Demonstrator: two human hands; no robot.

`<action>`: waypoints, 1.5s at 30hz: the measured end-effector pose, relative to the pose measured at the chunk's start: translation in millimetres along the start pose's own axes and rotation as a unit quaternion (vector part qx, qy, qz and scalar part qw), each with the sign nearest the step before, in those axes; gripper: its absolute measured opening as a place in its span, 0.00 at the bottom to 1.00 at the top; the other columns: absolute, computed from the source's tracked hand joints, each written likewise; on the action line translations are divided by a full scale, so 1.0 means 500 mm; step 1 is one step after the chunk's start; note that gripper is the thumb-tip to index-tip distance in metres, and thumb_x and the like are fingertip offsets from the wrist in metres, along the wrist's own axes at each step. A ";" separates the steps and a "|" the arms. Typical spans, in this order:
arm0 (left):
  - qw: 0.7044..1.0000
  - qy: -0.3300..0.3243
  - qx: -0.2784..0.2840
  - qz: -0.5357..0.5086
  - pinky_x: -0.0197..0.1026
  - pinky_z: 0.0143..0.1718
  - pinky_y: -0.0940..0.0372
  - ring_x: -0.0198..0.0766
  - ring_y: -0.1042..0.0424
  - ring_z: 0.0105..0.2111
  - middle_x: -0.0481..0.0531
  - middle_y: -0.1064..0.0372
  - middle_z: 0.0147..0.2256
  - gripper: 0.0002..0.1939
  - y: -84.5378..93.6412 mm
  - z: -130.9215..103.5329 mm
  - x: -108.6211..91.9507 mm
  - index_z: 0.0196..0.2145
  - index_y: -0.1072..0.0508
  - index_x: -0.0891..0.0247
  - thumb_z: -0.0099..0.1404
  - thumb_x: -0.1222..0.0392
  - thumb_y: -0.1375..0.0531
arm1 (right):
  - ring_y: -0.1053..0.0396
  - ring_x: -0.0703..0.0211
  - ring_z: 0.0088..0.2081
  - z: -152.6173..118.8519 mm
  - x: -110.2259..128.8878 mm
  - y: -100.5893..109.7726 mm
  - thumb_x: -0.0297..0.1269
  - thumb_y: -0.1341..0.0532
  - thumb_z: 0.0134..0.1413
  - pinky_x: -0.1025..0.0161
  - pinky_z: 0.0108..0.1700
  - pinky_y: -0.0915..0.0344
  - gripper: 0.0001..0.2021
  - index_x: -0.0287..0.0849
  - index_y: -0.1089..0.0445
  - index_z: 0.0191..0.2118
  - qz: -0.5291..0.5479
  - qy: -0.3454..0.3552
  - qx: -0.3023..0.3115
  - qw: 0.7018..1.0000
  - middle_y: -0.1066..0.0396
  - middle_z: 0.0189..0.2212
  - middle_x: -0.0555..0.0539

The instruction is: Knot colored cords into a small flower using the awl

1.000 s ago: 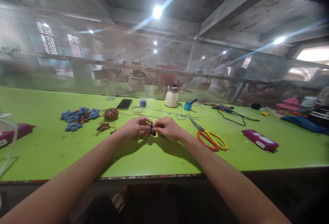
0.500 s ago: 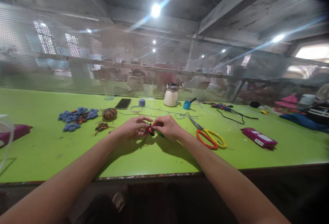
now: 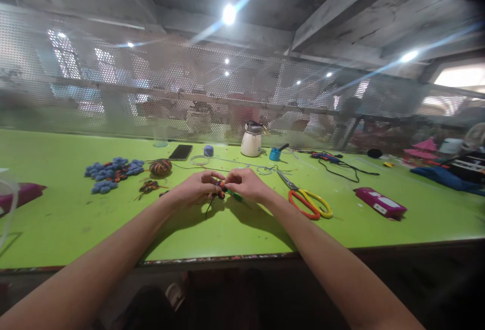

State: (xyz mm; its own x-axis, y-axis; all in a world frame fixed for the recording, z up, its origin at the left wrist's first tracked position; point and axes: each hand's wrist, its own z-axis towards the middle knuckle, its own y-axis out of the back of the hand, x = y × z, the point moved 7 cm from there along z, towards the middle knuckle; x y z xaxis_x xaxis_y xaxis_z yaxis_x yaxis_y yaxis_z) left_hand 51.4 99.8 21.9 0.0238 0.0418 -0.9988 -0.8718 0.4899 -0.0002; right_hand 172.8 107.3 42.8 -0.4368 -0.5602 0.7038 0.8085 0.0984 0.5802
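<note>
Over the green table (image 3: 125, 234), a small dark crochet piece (image 3: 221, 194) with orange and red in its yarn is between my hands. My left hand (image 3: 199, 187) pinches it from the left, thumb and forefinger together. My right hand (image 3: 246, 186) has its fingertips closed on its upper right side. A green handle (image 3: 235, 196), like that of a crochet hook, shows below my right hand; whether the fingers grip it is hidden. A dark yarn end hangs beneath the piece. To the left lie a ball of variegated yarn (image 3: 160, 168) and a similar small crochet piece (image 3: 149, 187).
Blue crocheted flowers (image 3: 109, 171) lie at left, a phone (image 3: 181, 152) and blue yarn roll (image 3: 208, 150) behind. A white jug (image 3: 251, 140) and blue pot (image 3: 275, 154) stand farther back. Scissors (image 3: 308, 201) and a magenta packet (image 3: 381, 202) lie at right, before a mesh screen (image 3: 212, 102).
The crochet piece has turned slightly between my fingers, and more of the green handle shows. My right hand has shifted up a little. Other things stay put.
</note>
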 end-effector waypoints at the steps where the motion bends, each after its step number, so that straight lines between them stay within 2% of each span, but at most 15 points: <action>1: 1.000 0.004 0.003 -0.017 0.34 0.25 0.42 0.31 0.32 0.25 0.51 0.28 0.29 0.13 0.000 0.000 0.001 0.36 0.29 0.65 0.50 0.69 0.36 | 0.36 0.65 0.24 0.000 -0.002 0.000 0.30 0.37 0.44 0.66 0.28 0.40 0.02 0.37 0.29 0.26 0.018 -0.010 0.008 1.000 0.30 0.22 0.49; 4: 0.998 0.011 0.012 -0.064 0.34 0.28 0.40 0.33 0.30 0.28 0.51 0.28 0.29 0.13 0.003 0.002 0.007 0.35 0.29 0.66 0.49 0.71 0.37 | 0.35 0.65 0.23 -0.001 -0.009 -0.007 0.31 0.37 0.43 0.65 0.28 0.38 0.03 0.36 0.31 0.26 0.111 -0.051 0.043 0.992 0.31 0.21 0.50; 7: 0.996 0.011 0.014 -0.082 0.34 0.27 0.40 0.32 0.31 0.27 0.50 0.29 0.28 0.12 0.011 0.007 0.014 0.33 0.29 0.66 0.48 0.73 0.38 | 0.35 0.65 0.23 -0.001 -0.011 -0.006 0.29 0.36 0.41 0.65 0.29 0.38 0.04 0.36 0.31 0.26 0.147 -0.068 0.032 0.986 0.32 0.20 0.50; 13: 0.996 0.015 0.005 -0.088 0.31 0.23 0.42 0.30 0.31 0.25 0.50 0.29 0.29 0.13 0.022 0.015 0.023 0.34 0.29 0.66 0.48 0.74 0.39 | 0.35 0.66 0.24 0.000 -0.007 -0.002 0.29 0.35 0.40 0.66 0.29 0.39 0.07 0.35 0.28 0.30 0.135 -0.053 0.005 0.989 0.31 0.22 0.50; 21: 0.992 0.011 -0.032 -0.119 0.36 0.31 0.36 0.35 0.28 0.29 0.53 0.28 0.29 0.17 0.031 0.016 0.021 0.35 0.29 0.68 0.45 0.76 0.37 | 0.37 0.67 0.23 0.002 -0.007 -0.007 0.26 0.38 0.42 0.67 0.28 0.41 0.10 0.35 0.27 0.35 0.119 -0.019 0.011 0.993 0.32 0.22 0.51; 29: 0.994 0.022 -0.029 -0.104 0.36 0.31 0.34 0.35 0.28 0.31 0.54 0.29 0.34 0.19 0.034 0.015 0.029 0.38 0.29 0.66 0.47 0.76 0.37 | 0.38 0.67 0.23 0.005 -0.015 -0.009 0.28 0.38 0.42 0.68 0.26 0.42 0.11 0.35 0.28 0.36 0.089 -0.004 -0.005 0.996 0.32 0.22 0.50; 32: 0.994 0.026 -0.020 -0.104 0.40 0.32 0.32 0.37 0.28 0.32 0.54 0.30 0.36 0.19 0.029 0.013 0.030 0.39 0.29 0.65 0.48 0.75 0.38 | 0.38 0.66 0.23 0.004 -0.014 -0.010 0.28 0.38 0.42 0.68 0.26 0.42 0.12 0.35 0.28 0.37 0.080 -0.002 -0.005 0.997 0.31 0.22 0.50; 35: 0.992 0.030 -0.009 -0.123 0.44 0.36 0.31 0.38 0.28 0.33 0.55 0.30 0.35 0.18 0.024 0.014 0.031 0.39 0.29 0.65 0.49 0.76 0.38 | 0.39 0.67 0.22 0.002 -0.010 -0.007 0.28 0.38 0.43 0.69 0.25 0.43 0.11 0.36 0.28 0.37 0.064 0.000 -0.014 0.998 0.32 0.22 0.51; 39: 0.989 0.024 -0.008 -0.145 0.43 0.38 0.30 0.37 0.28 0.32 0.56 0.29 0.33 0.16 0.023 0.019 0.033 0.37 0.28 0.68 0.50 0.78 0.39 | 0.40 0.68 0.22 0.001 -0.005 -0.006 0.29 0.38 0.43 0.70 0.24 0.44 0.12 0.36 0.27 0.37 0.059 0.010 -0.027 0.998 0.33 0.22 0.51; 43: 0.987 0.036 -0.038 -0.152 0.41 0.38 0.29 0.37 0.27 0.31 0.57 0.29 0.32 0.09 0.028 0.020 0.040 0.31 0.28 0.71 0.51 0.79 0.40 | 0.36 0.67 0.23 0.008 -0.013 -0.005 0.28 0.39 0.44 0.69 0.25 0.40 0.12 0.35 0.28 0.39 0.064 0.004 -0.029 0.997 0.31 0.22 0.50; 45: 0.986 0.044 -0.051 -0.151 0.39 0.37 0.29 0.37 0.27 0.31 0.58 0.28 0.32 0.08 0.032 0.019 0.041 0.30 0.28 0.71 0.52 0.78 0.40 | 0.33 0.66 0.25 0.013 -0.026 0.003 0.30 0.40 0.48 0.68 0.28 0.37 0.13 0.34 0.29 0.42 0.006 -0.013 -0.031 0.999 0.29 0.25 0.48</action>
State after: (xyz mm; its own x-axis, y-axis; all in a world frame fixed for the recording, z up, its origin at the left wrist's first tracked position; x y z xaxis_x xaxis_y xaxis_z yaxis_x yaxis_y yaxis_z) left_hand 42.6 116.9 2.0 0.2514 -0.1711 -0.9526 -0.8758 0.3788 -0.2992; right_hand 177.0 120.1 37.2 -0.4365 -0.5379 0.7212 0.8364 0.0527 0.5456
